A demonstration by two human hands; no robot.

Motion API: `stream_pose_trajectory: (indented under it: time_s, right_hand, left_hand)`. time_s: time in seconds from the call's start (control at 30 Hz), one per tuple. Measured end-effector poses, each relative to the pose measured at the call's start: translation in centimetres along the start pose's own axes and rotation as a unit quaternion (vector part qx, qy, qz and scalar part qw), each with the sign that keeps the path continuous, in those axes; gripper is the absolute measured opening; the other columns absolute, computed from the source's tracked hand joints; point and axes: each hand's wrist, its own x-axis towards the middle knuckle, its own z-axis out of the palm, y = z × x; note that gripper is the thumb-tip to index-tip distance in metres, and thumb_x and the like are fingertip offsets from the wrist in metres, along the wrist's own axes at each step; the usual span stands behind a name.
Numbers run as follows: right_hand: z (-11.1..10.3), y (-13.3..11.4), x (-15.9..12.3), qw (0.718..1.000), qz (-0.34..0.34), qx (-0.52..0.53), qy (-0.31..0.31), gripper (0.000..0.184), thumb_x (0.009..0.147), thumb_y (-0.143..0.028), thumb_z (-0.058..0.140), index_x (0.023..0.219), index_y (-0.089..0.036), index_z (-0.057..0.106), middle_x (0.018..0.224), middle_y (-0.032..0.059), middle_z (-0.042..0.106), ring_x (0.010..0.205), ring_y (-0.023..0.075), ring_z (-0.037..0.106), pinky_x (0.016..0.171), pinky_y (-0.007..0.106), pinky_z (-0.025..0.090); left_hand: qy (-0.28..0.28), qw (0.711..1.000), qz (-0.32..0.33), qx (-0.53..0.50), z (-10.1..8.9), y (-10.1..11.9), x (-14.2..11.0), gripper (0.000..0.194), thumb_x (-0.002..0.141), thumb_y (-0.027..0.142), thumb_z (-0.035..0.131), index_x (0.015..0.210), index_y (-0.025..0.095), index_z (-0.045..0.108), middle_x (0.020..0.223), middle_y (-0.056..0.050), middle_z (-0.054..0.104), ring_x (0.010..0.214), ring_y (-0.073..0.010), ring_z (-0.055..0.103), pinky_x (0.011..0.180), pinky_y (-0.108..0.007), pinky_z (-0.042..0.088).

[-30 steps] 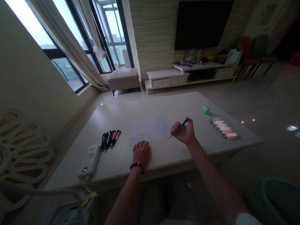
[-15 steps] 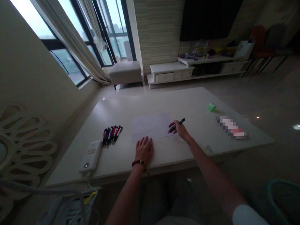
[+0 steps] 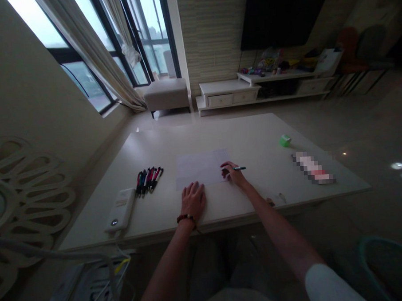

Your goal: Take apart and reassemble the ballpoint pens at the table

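Note:
A sheet of white paper (image 3: pixel 200 167) lies on the pale table (image 3: pixel 157 225). My left hand (image 3: pixel 193 199) rests flat with fingers stretched out, its fingertips at the paper's near edge. A beaded bracelet (image 3: pixel 185 217) is round that wrist. Over the right side of the sheet, my right hand (image 3: pixel 233 173) is closed around a dark pen (image 3: pixel 240 168), whose back end sticks out to the right. The fingers hide the pen's tip, so I cannot tell if it touches the paper. To the left lies a row of several pens (image 3: pixel 149 181).
A white box-like device (image 3: pixel 121 210) sits at the table's left edge. Toward the right are a small green object (image 3: pixel 285 140) and a blurred-out item (image 3: pixel 313 168). A small clear thing (image 3: pixel 281 197) lies near the front edge. Beyond stand a grey ottoman (image 3: pixel 167 93) and a white TV cabinet (image 3: pixel 228 94).
My right hand has moved slightly left and further over the paper, and the pen has turned from slanting upward to nearly level. My left hand has stayed in place.

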Motion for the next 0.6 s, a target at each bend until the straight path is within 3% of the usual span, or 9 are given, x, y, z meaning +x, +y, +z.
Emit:
stream_pose_trajectory:
  time_s: [0.2,0.33,0.43,0.6]
  right_hand:
    - [0.5,1.9,-0.8,0.99,-0.047,-0.096,0.09,0.025,0.074,-0.037,0.043,0.066,-0.017,0.056,0.047,-0.0023,0.046,0.044,0.0102,0.042,0.042,0.021,0.032]
    - [0.7,2.0,-0.7,0.982,-0.06,-0.155,0.095,0.013,0.066,-0.024,0.043,0.064,-0.019,0.054,0.047,-0.003,0.046,0.047,0.0113,0.043,0.045,0.021,0.03]
    - [0.8,2.1,-0.4,0.975,-0.046,-0.186,0.111,0.016,0.064,-0.022,0.04,0.05,-0.019,0.047,0.045,-0.001,0.045,0.047,0.012,0.042,0.045,0.023,0.029]
    - [0.9,1.9,-0.4,0.975,-0.013,-0.198,0.101,0.016,0.064,-0.023,0.04,0.05,-0.02,0.047,0.045,-0.0006,0.044,0.048,0.0127,0.042,0.046,0.023,0.028]
  left_hand:
    - [-0.005,1.0,-0.003,-0.011,0.0,0.0,0.0,0.038,0.085,0.031,0.04,0.121,0.028,0.049,0.131,-0.005,0.046,0.124,-0.0228,0.035,0.105,-0.046,0.023]
    - [-0.005,1.0,-0.007,-0.013,0.0,0.1,0.0,0.037,0.085,0.031,0.04,0.121,0.028,0.049,0.131,-0.005,0.046,0.124,-0.0226,0.035,0.105,-0.046,0.023]
    - [-0.006,1.0,-0.006,-0.016,-0.1,0.1,0.0,0.037,0.085,0.031,0.04,0.121,0.028,0.049,0.131,-0.004,0.046,0.124,-0.0223,0.035,0.105,-0.046,0.023]
    - [-0.011,1.0,-0.005,-0.011,-0.2,0.1,0.0,0.037,0.085,0.031,0.039,0.121,0.027,0.048,0.132,-0.005,0.046,0.124,-0.0223,0.035,0.105,-0.047,0.023]
